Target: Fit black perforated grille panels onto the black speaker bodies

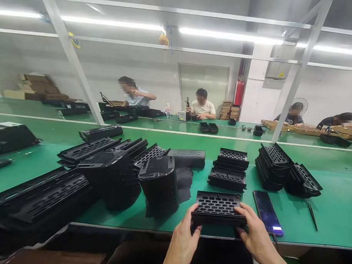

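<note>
Both hands grip one black perforated panel (pixel 217 208) at the near edge of the green tabletop (pixel 329 214) — left hand (pixel 183 240) clamped on its left end, thumb on the front wall, right hand (pixel 255 233) wrapped round its right end, fingers over the top. Held from both ends, probably to keep the flat piece level, slots facing up. At 12 o'clock of it sits a stack of like panels (pixel 229 168), about four high, hard to count exactly. At 2 o'clock, two leaning rows of the same parts (pixel 287 170), count unclear. At 9 o'clock, two upright black mesh housings (pixel 159 185), with long slotted covers (pixel 47 193) fanned out beyond them — too overlapped to count. One phone (pixel 268 213) lies just right of the right hand, screen up; one pair of tweezers (pixel 312 215) at 3 o'clock. Four people (pixel 201 106) sit at the far bench
</note>
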Available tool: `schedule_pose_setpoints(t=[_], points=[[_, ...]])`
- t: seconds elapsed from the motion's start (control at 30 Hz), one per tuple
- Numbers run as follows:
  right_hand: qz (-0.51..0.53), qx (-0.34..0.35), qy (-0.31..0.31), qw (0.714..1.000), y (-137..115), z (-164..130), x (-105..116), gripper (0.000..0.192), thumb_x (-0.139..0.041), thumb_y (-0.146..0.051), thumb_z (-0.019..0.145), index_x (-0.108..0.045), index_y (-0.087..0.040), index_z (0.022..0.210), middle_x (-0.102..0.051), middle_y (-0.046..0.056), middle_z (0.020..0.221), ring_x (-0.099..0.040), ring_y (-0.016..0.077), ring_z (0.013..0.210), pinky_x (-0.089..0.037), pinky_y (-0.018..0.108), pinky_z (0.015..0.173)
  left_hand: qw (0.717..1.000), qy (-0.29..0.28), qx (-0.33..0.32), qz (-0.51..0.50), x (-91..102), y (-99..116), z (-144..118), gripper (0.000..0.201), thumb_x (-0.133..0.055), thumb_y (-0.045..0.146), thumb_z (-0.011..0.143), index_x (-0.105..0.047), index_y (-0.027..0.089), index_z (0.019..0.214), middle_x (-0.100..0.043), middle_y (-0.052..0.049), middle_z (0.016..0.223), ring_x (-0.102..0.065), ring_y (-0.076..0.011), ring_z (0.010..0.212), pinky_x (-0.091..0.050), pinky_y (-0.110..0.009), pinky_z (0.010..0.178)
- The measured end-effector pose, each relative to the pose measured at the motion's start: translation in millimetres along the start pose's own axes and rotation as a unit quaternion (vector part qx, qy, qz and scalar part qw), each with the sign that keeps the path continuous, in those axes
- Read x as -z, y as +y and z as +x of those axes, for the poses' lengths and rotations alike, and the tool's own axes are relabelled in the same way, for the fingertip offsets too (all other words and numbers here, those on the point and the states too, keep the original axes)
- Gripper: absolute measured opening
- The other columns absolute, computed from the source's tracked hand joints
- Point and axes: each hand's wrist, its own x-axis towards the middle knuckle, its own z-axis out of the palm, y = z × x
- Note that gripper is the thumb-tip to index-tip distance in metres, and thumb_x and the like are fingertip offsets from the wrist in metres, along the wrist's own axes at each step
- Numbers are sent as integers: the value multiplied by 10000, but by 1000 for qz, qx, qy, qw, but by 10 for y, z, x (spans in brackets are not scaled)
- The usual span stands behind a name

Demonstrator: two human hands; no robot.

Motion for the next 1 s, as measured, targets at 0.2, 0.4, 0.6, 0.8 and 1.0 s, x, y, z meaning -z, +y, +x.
schedule_pose_setpoints(t=[0.2,0.4,0.6,0.8,1.0], points=[[-16,46,52,997,-58,-90,90,647,-463,-36,860,-536,-326,1433,-505,69,1563,-530,232,1427,-501,412,1151,997,53,-52,-6,11,19,-128,490,-521,247,926,-616,348,1395,-728,-5,1338,-712,-254,1198,-563,-425,1083],[-32,71,76,994,-197,-23,295,613,-465,-53,887,-521,-343,1425,-523,65,1527,-540,233,1415,-511,413,1141,996,45,-77,-14,48,207,-32,474,-562,320,953,-577,361,1424,-682,-5,1414,-742,-240,1116,-615,-403,1004],[-2,21,14,1000,-112,-169,149,594,-534,-57,854,-580,-309,1390,-521,87,1500,-553,259,1389,-519,420,1128,999,-9,-37,-26,4,-1,-82,526,-572,259,891,-571,327,1413,-685,-34,1386,-709,-255,1186,-574,-443,1061],[-42,-39,-35,998,-90,-167,155,727,-550,-49,810,-520,-307,1489,-597,93,1395,-644,270,1248,-567,433,1041,999,-25,-24,33,68,-42,-55,536,-561,274,898,-566,346,1430,-713,-16,1351,-679,-281,1241,-514,-474,1127],[-20,21,0,1000,-103,-204,244,608,-502,-67,880,-581,-272,1447,-673,92,1337,-709,236,1163,-611,341,948,998,-24,-52,-11,152,16,-101,486,-578,333,918,-612,357,1401,-714,11,1368,-665,-283,1276,-513,-448,1151]])
